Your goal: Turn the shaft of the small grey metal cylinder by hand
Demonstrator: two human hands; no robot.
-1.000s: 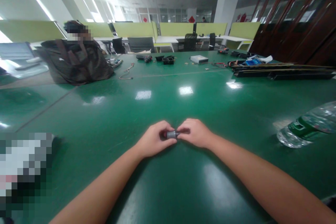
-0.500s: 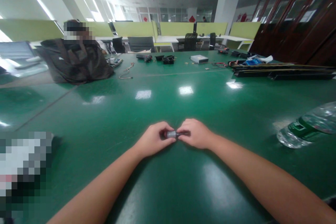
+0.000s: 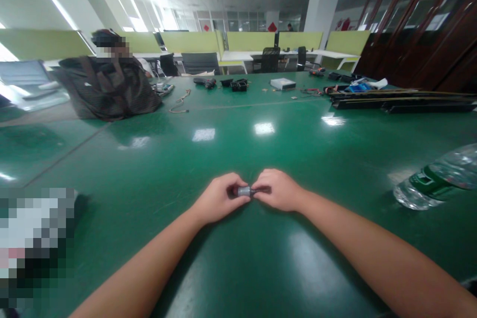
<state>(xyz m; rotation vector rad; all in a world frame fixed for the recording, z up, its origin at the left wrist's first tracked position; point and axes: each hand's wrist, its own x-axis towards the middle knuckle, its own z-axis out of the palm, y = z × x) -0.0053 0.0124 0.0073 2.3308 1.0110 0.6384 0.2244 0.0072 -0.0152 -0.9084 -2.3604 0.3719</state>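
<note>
Low over the green table [image 3: 231, 154], my left hand [image 3: 219, 198] is closed around a small grey cylinder [image 3: 244, 191], thumb and fingers on either side of it. The cylinder lies sideways and narrows to a thin dark end on the right. That dark end is pinched by the fingertips of my right hand [image 3: 278, 190]. The fingers of both hands hide part of the cylinder, so its exact kind cannot be made out.
A water bottle with a green label [image 3: 432, 181] lies on the right. At the left edge is a blurred-out pale object [image 3: 33, 223]. A dark bag [image 3: 112, 89] stands at the far left, a white box [image 3: 283, 83] at the back, and black strips [image 3: 402, 102] at the far right.
</note>
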